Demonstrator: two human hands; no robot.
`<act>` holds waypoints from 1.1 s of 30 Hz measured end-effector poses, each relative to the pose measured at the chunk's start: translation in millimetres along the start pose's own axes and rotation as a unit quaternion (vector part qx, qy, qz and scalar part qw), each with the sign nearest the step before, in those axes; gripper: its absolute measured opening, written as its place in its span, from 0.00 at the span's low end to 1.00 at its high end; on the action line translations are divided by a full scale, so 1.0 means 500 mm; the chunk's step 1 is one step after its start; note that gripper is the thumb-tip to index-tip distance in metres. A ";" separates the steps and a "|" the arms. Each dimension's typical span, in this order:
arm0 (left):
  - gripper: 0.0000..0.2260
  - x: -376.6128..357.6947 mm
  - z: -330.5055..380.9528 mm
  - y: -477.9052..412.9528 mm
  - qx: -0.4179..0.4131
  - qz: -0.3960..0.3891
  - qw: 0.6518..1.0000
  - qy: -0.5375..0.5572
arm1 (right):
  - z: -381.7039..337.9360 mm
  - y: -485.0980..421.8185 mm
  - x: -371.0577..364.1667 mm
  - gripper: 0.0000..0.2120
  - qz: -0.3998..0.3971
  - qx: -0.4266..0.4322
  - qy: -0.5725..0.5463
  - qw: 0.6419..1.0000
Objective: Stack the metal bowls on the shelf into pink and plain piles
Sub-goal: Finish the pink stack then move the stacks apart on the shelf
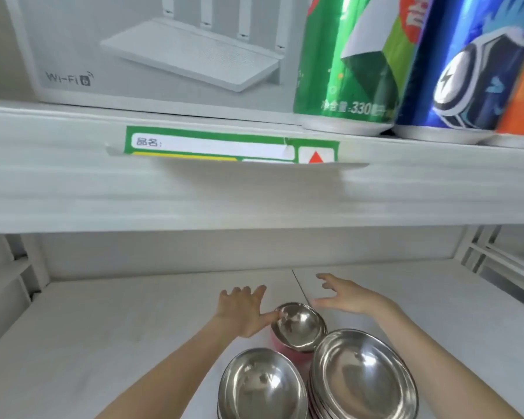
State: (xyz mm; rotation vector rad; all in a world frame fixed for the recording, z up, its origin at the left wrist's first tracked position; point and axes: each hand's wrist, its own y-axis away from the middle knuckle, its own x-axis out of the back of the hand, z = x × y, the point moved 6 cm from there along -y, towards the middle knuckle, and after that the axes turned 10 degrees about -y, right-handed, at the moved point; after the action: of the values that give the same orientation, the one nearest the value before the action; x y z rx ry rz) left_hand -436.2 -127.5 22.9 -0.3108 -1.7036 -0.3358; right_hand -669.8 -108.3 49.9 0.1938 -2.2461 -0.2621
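Three groups of metal bowls stand on the white lower shelf [103, 328]. A small bowl [298, 326] sits tilted on a pink-sided stack [288, 353] at the back. A plain bowl [262, 387] is at the front left. A stack of several wide bowls [363, 378] is at the front right. My left hand [244, 309] is spread open, its thumb touching the small bowl's left rim. My right hand [350, 296] hovers open just right of and behind that bowl, holding nothing.
The upper shelf's edge [254, 192] with a green label [230, 145] hangs close overhead. On it stand a Wi-Fi router box [152, 52], a green can [351, 65] and a blue can [472, 65]. Shelf frame posts [478, 252] are at the right.
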 end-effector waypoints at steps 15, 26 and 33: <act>0.32 -0.098 0.064 -0.016 -0.042 -0.189 0.894 0.403 | 0.089 -0.057 -0.077 0.26 -0.166 -0.102 -0.042 0.980; 0.36 -0.076 0.060 -0.025 -0.025 -0.167 0.874 0.456 | 0.066 -0.042 -0.061 0.24 -0.176 -0.081 -0.138 0.971; 0.30 0.004 0.038 -0.024 -0.027 -0.097 0.881 0.463 | -0.003 -0.012 0.007 0.18 -0.061 -0.018 -0.130 0.989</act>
State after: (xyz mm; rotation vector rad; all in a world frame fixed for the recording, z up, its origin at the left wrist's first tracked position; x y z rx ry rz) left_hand -458.6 -131.0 21.6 0.0064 -0.7722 -0.5699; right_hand -670.4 -114.8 51.8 0.2931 -2.4890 -0.4133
